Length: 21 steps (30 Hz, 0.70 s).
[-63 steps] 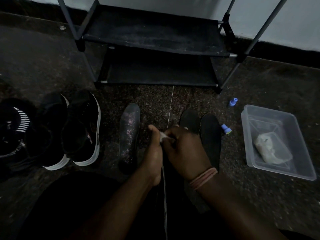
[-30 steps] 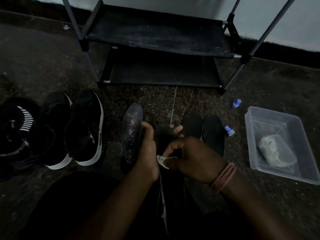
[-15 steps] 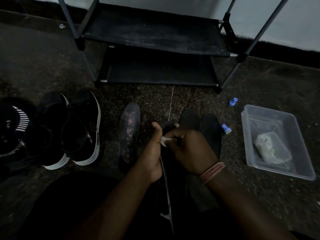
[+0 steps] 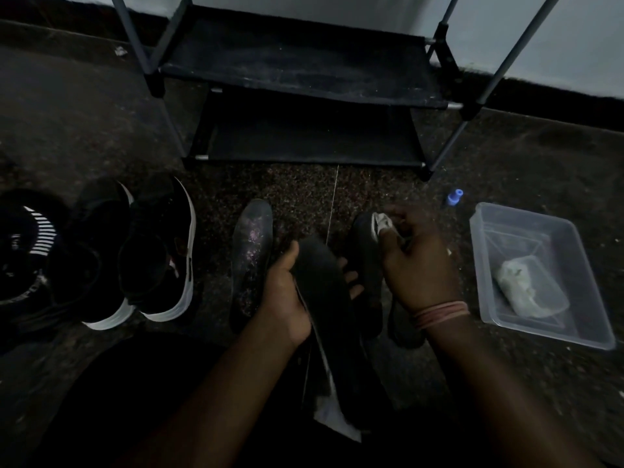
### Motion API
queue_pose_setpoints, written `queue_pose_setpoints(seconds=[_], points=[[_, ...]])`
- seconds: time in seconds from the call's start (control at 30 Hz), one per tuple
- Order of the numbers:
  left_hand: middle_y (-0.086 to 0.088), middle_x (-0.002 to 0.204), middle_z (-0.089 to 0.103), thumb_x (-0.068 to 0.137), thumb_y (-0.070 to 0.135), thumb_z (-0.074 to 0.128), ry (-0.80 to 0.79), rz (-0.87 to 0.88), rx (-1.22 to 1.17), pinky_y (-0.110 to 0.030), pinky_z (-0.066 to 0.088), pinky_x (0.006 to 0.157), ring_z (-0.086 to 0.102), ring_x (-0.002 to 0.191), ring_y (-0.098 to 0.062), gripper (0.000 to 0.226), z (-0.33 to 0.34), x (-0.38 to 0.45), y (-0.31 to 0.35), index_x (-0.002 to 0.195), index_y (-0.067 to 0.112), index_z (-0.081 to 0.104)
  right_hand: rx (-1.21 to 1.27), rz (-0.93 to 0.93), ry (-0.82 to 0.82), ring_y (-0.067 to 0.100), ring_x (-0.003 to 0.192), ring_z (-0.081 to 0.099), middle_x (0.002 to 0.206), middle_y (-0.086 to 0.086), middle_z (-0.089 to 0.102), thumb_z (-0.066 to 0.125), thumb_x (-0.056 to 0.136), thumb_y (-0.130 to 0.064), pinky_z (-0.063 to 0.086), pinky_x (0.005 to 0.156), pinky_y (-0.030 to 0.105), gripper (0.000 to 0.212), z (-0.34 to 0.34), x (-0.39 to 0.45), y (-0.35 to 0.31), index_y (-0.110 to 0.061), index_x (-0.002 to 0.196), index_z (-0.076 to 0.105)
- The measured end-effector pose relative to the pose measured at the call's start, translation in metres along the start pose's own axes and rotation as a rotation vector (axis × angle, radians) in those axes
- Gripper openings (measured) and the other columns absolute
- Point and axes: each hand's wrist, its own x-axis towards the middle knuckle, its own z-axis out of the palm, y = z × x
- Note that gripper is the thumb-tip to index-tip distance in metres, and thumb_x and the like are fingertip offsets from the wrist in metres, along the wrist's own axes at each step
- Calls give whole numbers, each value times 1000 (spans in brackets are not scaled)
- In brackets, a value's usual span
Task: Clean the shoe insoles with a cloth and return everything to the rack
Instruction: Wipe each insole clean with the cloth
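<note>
Far left: black sneakers (image 4: 148, 255) paired on the floor.
Left of centre: a speckled insole (image 4: 251, 261) lies flat.
Centre: left hand (image 4: 287, 295), grip wrapped round a dark insole (image 4: 320, 285), held tilted.
Right of centre: right hand (image 4: 417, 261), grip pinching a white cloth (image 4: 380, 224) above two more insoles (image 4: 366, 265).
Right: clear tub (image 4: 587, 319).
Top: black rack (image 4: 304, 72), shelves bare.

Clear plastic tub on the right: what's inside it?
Inside the clear plastic tub lies one crumpled pale lump, probably a cloth or wipe, near its front. Whether anything sits beneath the lump is hidden.
</note>
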Motion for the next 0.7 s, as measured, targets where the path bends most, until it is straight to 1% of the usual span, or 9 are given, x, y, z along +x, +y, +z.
queue_pose_setpoints(seconds=[0.03,0.1,0.2,0.27,0.3,0.43,0.5,0.6,0.7], points=[[-34,129,61,93,60,53,25,-35,-19,-70,41,102,54,122,-55,72,0,0,1,130,-2,56,-8,28,-40,-4,96,64,101,-13,71,60,93,-17,53,93,25,17,4,-1,6,-26,104,70],[-37,126,60,92,64,49,39,-106,-19,-73,42,97,55,118,-58,79,-3,2,2,127,-6,56,36,146,-113,4,93,69,93,-11,74,64,91,-16,55,93,39,15,10,-2,16,-28,91,73],[-36,127,61,92,60,44,-16,-149,-28,-72,40,101,56,119,-57,77,-7,2,2,131,-5,58,144,233,-164,7,77,70,79,-6,75,69,88,-14,59,80,36,10,12,-2,17,-22,82,71],[-32,131,60,93,51,42,-78,-125,-39,-69,36,107,53,126,-53,67,-9,3,2,135,0,59,181,201,-185,3,68,67,74,-6,73,70,87,-8,58,68,27,12,11,-2,14,-19,81,68],[-29,133,60,94,47,41,-103,-115,-37,-67,35,109,52,129,-50,64,-9,3,2,136,2,59,196,192,-196,6,65,66,72,-3,71,71,86,-6,57,64,27,11,10,-2,13,-15,82,66],[-23,136,61,98,33,38,-120,-74,4,-61,39,109,53,132,-40,53,-4,4,3,137,3,59,231,168,-259,32,60,69,71,10,71,73,86,-11,59,57,47,11,10,-4,12,-12,86,63],[-23,134,62,100,29,39,-89,-31,34,-57,43,108,58,126,-39,49,-2,4,4,133,2,61,202,119,-266,28,60,69,72,8,72,73,87,-12,60,58,46,10,12,-6,13,-15,86,64],[-21,124,66,101,31,44,-40,9,78,-49,45,108,67,106,-34,45,-3,6,4,129,2,64,160,102,-278,17,62,69,73,1,72,74,87,-15,61,60,42,12,16,-9,13,-23,85,65],[-24,111,72,104,47,31,17,-8,52,-47,51,92,68,99,-36,61,-6,6,5,125,1,65,112,101,-314,10,59,65,72,-2,70,73,87,-22,59,59,36,11,20,-12,16,-27,85,63]])
